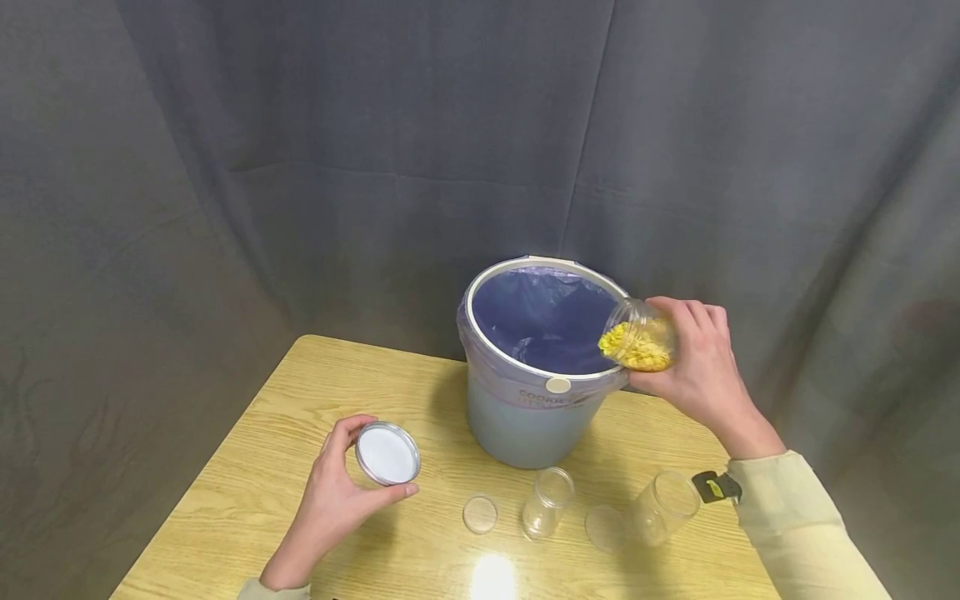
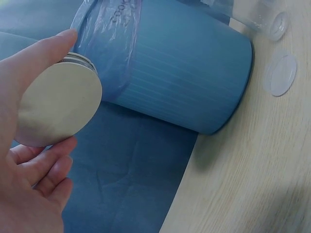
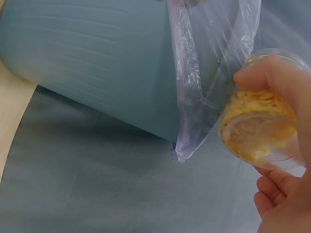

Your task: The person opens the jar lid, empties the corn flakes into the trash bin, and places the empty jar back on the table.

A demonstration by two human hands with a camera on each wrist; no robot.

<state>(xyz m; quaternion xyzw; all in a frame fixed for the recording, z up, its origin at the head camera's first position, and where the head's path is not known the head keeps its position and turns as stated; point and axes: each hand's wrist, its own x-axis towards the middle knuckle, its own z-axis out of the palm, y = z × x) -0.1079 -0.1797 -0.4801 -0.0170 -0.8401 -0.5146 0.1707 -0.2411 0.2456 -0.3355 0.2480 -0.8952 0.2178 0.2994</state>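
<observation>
My right hand (image 1: 701,362) grips a clear jar (image 1: 652,321) that lies tilted over the right rim of a trash bin (image 1: 525,429). Yellow pieces (image 1: 637,347) fill the jar's lower side and reach toward its mouth, which faces the bin. In the right wrist view the jar's base (image 3: 257,138) shows, with yellow pieces behind it. At the left, my left hand (image 1: 330,500) pinches a round metal-rimmed lid (image 1: 387,453) by its edge above the table. Its white inner face is toward the head camera, while the left wrist view shows its plain outer face (image 2: 60,104).
A purple liner (image 1: 551,312) covers the bin's inside and folds over its rim. In front of the bin stand two clear jars, a left jar (image 1: 547,502) and a right jar (image 1: 663,508). Two clear discs, a left disc (image 1: 480,514) and a right disc (image 1: 604,528), lie on the wooden table (image 1: 270,425). A grey curtain (image 1: 375,167) hangs behind.
</observation>
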